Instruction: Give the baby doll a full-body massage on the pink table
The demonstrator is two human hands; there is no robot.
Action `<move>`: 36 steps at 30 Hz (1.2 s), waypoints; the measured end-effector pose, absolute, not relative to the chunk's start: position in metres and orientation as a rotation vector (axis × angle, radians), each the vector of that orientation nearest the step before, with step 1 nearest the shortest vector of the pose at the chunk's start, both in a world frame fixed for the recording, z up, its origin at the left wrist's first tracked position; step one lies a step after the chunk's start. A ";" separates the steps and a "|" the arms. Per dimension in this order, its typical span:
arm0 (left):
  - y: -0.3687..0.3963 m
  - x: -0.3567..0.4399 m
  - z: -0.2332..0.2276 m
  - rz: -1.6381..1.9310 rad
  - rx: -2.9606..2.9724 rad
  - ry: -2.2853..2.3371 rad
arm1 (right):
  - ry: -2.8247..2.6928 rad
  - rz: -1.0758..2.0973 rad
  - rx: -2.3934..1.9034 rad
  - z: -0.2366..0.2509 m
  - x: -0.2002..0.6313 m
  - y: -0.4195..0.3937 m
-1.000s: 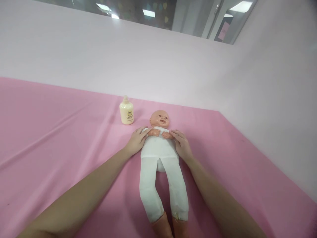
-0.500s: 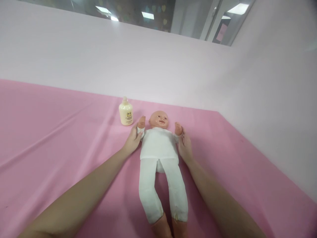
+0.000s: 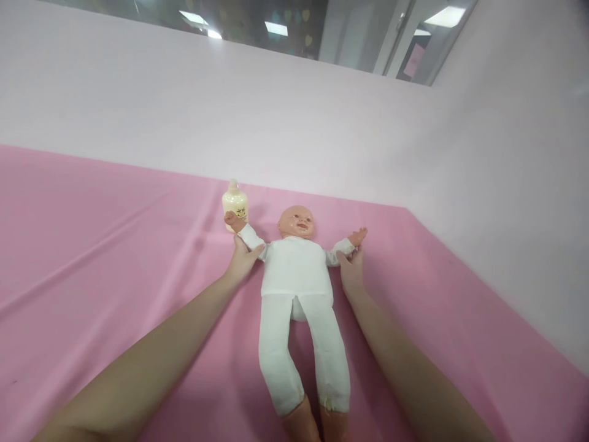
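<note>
A baby doll in a white cloth suit lies face up, its head toward the wall and its feet toward me. My left hand is closed around the doll's arm on the left, thumb on the sleeve near the shoulder. On the other side my right hand grips the doll's other arm by its sleeve, close to the wrist. Both doll arms are spread out to the sides. The doll's left-side hand overlaps a cream pump bottle and hides part of its label.
A pink sheet with some creases covers the surface under the doll. Behind it rises a pale wall, with a dark window at the top reflecting lights. The sheet's edge slants down at the right.
Both of my hands have moved outward with the doll's arms, which were bent up beside its head and now stretch sideways. The doll's body and the bottle stay put.
</note>
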State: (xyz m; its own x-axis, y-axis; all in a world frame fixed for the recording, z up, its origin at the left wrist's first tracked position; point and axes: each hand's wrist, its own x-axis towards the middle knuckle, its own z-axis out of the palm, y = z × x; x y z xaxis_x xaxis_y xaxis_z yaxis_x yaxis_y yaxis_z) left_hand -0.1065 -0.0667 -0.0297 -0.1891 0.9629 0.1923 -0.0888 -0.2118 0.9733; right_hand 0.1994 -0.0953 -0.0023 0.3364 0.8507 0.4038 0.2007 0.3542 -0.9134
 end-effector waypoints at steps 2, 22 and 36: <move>-0.069 -0.106 -0.029 1.506 1.222 1.166 | -1.174 0.623 -1.154 -0.004 0.199 -0.093; -0.078 -0.098 -0.024 1.207 2.259 1.306 | -1.728 0.390 -1.138 -0.012 0.195 -0.095; -0.079 -0.099 -0.019 1.336 1.995 1.322 | -1.543 0.554 -1.167 -0.012 0.192 -0.096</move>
